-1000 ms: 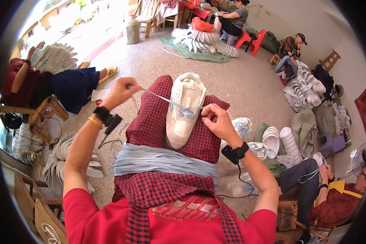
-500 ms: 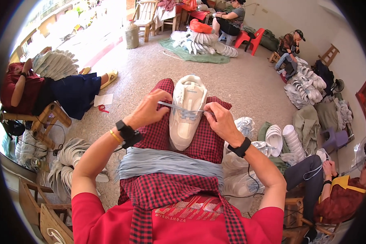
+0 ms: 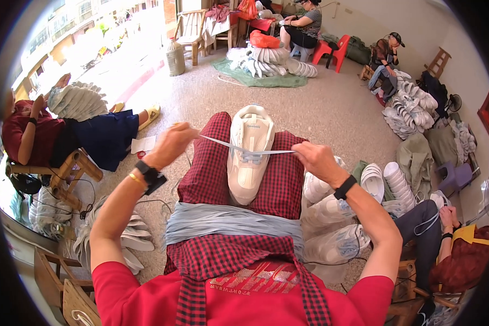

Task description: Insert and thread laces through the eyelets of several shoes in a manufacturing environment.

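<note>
A cream-white shoe (image 3: 242, 185) rests on my lap between my thighs, toe toward me. Its lower eyelets are threaded with a pale blue-grey shoelace (image 3: 223, 143), and the upper part of the opening shows the bare tongue. My left hand (image 3: 174, 143), slightly blurred, pinches one lace end out to the left of the shoe. On the other side my right hand (image 3: 319, 161) grips the opposite end, its fingers closed. Both lengths are stretched nearly straight. A thick bundle of blue-grey laces (image 3: 233, 224) lies across my lap over the red-and-black checked apron (image 3: 228, 247).
Stacked white shoe pieces (image 3: 334, 242) stand close by my right leg, with more pieces (image 3: 133, 239) on my left. People sit working at left, at right and farther back. A wooden chair (image 3: 190, 35), a red plastic chair (image 3: 333, 52) and a shoe pile on green cloth (image 3: 255, 79) stand beyond.
Both hands have moved outward from the shoe, left hand to the left and right hand to the right, drawing longer lengths of shoelace out. My view has shifted slightly.
</note>
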A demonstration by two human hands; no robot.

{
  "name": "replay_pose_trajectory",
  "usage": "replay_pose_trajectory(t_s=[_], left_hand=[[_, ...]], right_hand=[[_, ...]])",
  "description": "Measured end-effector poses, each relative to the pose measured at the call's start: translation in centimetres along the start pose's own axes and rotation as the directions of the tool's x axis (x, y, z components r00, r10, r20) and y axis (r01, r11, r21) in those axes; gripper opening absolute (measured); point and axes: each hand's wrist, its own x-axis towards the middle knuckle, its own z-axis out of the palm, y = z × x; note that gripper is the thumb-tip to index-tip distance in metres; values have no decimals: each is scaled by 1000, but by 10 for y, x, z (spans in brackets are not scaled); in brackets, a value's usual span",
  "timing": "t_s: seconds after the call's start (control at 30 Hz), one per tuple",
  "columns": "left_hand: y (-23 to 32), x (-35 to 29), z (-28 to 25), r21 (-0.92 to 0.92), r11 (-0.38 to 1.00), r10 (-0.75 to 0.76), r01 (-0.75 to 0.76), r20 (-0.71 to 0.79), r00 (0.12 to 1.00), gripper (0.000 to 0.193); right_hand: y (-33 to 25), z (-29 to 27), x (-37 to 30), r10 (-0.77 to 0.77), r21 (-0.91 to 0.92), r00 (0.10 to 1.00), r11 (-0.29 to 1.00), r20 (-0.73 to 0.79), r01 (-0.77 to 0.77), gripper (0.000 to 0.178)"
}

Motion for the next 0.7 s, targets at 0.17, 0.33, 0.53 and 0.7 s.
replay_pose_trajectory(t_s=[0.17,0.33,0.53,0.7], left_hand=[[-30,-43,-108,204,937,-266,284,-111,957,16],[-68,-116,-241,460,757,-301,464,-385,873,14],[-71,-180,-369,631,620,-154,467,-485,861,19],[-54,-212,-407,869,342,169,358,-432,886,22]], right_hand=[[42,-96,-45,105,-184,994,977,-16,-106,16],[76,-237,-106,192,-564,971,791,-143,-239,18],[109,-401,-225,354,-820,885,377,-302,-431,35],[119,-454,-257,525,-709,671,167,-524,-685,27]])
